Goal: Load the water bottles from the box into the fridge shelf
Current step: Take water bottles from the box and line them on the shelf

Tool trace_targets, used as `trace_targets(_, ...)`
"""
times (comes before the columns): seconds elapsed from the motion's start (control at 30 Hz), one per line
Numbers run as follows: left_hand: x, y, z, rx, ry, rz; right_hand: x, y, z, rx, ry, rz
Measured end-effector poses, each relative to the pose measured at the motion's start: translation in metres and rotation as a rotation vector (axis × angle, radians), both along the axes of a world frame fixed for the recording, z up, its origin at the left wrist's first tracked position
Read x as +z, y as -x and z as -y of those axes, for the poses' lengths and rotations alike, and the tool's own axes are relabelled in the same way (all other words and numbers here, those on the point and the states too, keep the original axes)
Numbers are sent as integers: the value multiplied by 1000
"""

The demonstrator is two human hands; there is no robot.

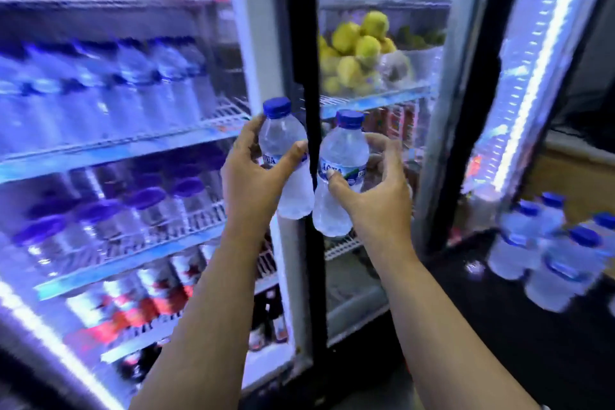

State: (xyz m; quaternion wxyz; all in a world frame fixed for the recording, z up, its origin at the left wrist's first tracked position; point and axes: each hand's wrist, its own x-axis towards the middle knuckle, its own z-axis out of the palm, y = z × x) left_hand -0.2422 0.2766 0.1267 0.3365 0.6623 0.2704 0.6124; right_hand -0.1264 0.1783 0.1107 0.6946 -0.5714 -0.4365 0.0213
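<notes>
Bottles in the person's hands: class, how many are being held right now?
2. One bottle is in the left hand, one bottle in the right hand, side by side before the fridge's black door frame.

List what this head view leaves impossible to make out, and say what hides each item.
- Box: none in the head view; the spare bottles at right show no box.
- Shelf bottles: motion blur smears labels and count.
- Held bottles' labels: left hand and right hand cover part of the lettering.
- Cans: blurred, brand unreadable.
</notes>
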Motion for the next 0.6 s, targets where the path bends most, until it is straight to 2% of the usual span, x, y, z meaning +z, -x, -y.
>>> trace_targets(0.23,58,99,-64,286,-76,17,43,85,-104,261,-81,0)
trace_targets(0.6,105,155,-160,452,-138,-16,106,137,-224,318,-143,84)
